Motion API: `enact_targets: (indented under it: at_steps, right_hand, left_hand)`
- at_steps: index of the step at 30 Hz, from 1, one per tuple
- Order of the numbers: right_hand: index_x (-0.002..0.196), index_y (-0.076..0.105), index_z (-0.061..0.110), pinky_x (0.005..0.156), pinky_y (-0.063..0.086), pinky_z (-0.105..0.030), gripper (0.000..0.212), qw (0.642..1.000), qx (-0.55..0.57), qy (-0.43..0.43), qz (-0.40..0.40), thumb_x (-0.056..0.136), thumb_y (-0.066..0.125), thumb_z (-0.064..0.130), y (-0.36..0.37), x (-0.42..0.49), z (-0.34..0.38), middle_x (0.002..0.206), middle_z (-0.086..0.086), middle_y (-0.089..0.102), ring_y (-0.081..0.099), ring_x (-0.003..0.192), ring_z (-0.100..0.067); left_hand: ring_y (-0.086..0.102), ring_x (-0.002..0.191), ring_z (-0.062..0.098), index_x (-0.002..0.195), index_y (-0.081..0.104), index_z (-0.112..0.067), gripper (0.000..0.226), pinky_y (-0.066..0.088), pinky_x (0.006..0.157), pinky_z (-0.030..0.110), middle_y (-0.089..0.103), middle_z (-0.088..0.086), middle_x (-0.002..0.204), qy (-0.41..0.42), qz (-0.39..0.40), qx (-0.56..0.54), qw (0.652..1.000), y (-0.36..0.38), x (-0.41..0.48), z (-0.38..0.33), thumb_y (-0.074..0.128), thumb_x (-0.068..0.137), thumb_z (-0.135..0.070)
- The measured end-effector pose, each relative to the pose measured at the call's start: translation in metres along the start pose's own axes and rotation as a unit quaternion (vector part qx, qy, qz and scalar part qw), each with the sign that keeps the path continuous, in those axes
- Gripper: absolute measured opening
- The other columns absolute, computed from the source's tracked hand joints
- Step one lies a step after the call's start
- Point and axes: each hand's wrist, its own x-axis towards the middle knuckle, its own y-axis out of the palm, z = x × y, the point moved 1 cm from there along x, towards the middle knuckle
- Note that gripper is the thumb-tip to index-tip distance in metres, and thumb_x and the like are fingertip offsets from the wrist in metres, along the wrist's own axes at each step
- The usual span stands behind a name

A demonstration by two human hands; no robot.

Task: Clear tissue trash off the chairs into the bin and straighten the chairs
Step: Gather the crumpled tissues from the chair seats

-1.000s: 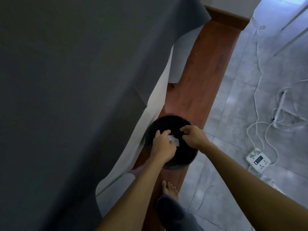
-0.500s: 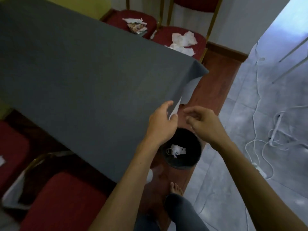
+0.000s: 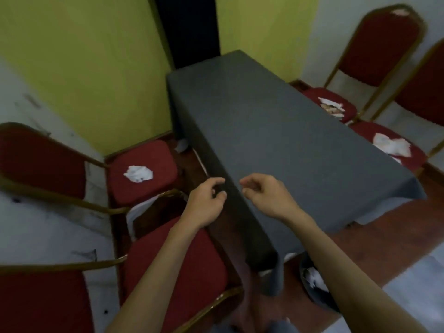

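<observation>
My left hand point(image 3: 207, 202) and my right hand point(image 3: 266, 196) hover over the near edge of the grey-clothed table point(image 3: 276, 131), both with loosely curled fingers and holding nothing. A crumpled white tissue point(image 3: 138, 173) lies on the seat of the far left red chair point(image 3: 141, 171). The near left red chair point(image 3: 175, 267) under my left forearm has a bare seat. On the right, white tissues point(image 3: 392, 145) lie on one red chair point(image 3: 413, 157), and torn paper scraps point(image 3: 332, 107) on the chair behind it point(image 3: 314, 93). The dark bin point(image 3: 314, 282), with tissue inside, stands at the table's near right corner, partly behind my right forearm.
A yellow-green wall point(image 3: 84, 68) and a dark doorway point(image 3: 189, 30) stand behind the table. A scrap of paper point(image 3: 180, 145) lies on the floor by the table's far left corner. My foot point(image 3: 269, 318) is on the brown wooden floor strip point(image 3: 374, 236).
My hands left the bin and rose over the table's edge. The view swung up and left, from the bin on the floor to the whole table and the chairs around it.
</observation>
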Motion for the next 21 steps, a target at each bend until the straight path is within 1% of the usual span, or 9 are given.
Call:
enact_targets:
  at_steps: [1,3,4,5,8,10,17,19,21]
  right_hand:
    - [0.114,0.071,0.024,0.088,0.051,-0.023,0.023,1.0,-0.009,-0.012,0.018,0.092,0.064,0.022,0.016,0.005,0.017,0.105,0.006,0.074,0.067,0.101,-0.008]
    - [0.117,0.07,0.025,0.085,0.05,-0.023,0.024,0.998,-0.02,-0.031,0.054,0.094,0.063,0.024,0.046,0.013,0.046,0.107,0.005,0.072,0.066,0.102,-0.01]
    - [0.118,0.07,0.024,0.085,0.05,-0.023,0.025,0.996,-0.028,-0.038,0.07,0.095,0.062,0.024,0.059,0.016,0.059,0.109,0.005,0.072,0.065,0.103,-0.009]
    - [0.119,0.069,0.025,0.086,0.05,-0.023,0.025,0.995,-0.037,-0.042,0.086,0.095,0.062,0.025,0.072,0.019,0.071,0.11,0.006,0.071,0.065,0.103,-0.009]
    - [0.12,0.068,0.026,0.084,0.051,-0.024,0.026,0.988,-0.064,-0.051,0.128,0.095,0.061,0.025,0.102,0.028,0.1,0.113,0.005,0.07,0.064,0.103,-0.01]
    - [0.12,0.068,0.025,0.081,0.048,-0.022,0.026,0.983,-0.089,-0.059,0.15,0.096,0.061,0.024,0.117,0.036,0.117,0.113,0.004,0.069,0.062,0.1,-0.01]
    - [0.122,0.065,0.023,0.082,0.047,-0.024,0.026,0.966,-0.127,-0.078,0.209,0.097,0.061,0.022,0.158,0.069,0.16,0.113,0.003,0.064,0.06,0.101,-0.01]
    - [0.122,0.065,0.023,0.079,0.047,-0.023,0.026,0.96,-0.135,-0.083,0.229,0.097,0.061,0.021,0.171,0.083,0.166,0.115,0.002,0.065,0.061,0.101,-0.011]
    - [0.122,0.065,0.023,0.078,0.047,-0.023,0.026,0.956,-0.141,-0.083,0.242,0.096,0.062,0.021,0.185,0.099,0.169,0.118,0.001,0.065,0.062,0.103,-0.013]
  left_hand:
    - [0.062,0.112,0.011,0.135,0.058,-0.025,0.039,0.053,0.093,0.029,0.065,0.001,0.127,-0.008,-0.012,0.0,1.0,-0.019,-0.005,0.015,0.058,0.096,-0.022]
    - [0.063,0.085,-0.001,0.134,0.058,-0.026,0.037,0.051,0.073,0.012,0.065,0.001,0.12,-0.029,-0.034,-0.006,0.999,-0.051,-0.015,0.042,0.057,0.097,-0.021]
    - [0.06,0.078,-0.003,0.133,0.058,-0.026,0.036,0.047,0.065,0.008,0.066,0.0,0.117,-0.041,-0.045,-0.009,0.998,-0.065,-0.019,0.054,0.057,0.097,-0.021]
    - [0.06,0.08,-0.001,0.134,0.059,-0.026,0.037,0.046,0.064,0.01,0.067,0.0,0.115,-0.051,-0.056,-0.01,0.997,-0.078,-0.023,0.065,0.057,0.097,-0.021]
    - [0.061,0.11,0.013,0.135,0.059,-0.025,0.038,0.044,0.081,0.021,0.066,0.0,0.123,-0.076,-0.072,-0.015,0.994,-0.111,-0.034,0.09,0.057,0.097,-0.021]
    - [0.059,0.118,0.017,0.135,0.059,-0.023,0.039,0.044,0.088,0.024,0.064,0.001,0.129,-0.091,-0.079,-0.024,0.992,-0.129,-0.039,0.105,0.057,0.096,-0.02]
    - [0.058,0.12,0.017,0.135,0.059,-0.023,0.04,0.047,0.099,0.03,0.062,-0.002,0.133,-0.119,-0.105,-0.023,0.987,-0.175,-0.036,0.151,0.058,0.095,-0.022]
    - [0.06,0.116,0.015,0.135,0.058,-0.027,0.041,0.049,0.095,0.03,0.063,-0.004,0.132,-0.132,-0.112,-0.027,0.985,-0.184,-0.029,0.164,0.058,0.094,-0.025]
    - [0.059,0.112,0.013,0.135,0.058,-0.026,0.041,0.047,0.09,0.026,0.062,-0.004,0.131,-0.143,-0.11,-0.038,0.983,-0.192,-0.02,0.177,0.058,0.094,-0.025]
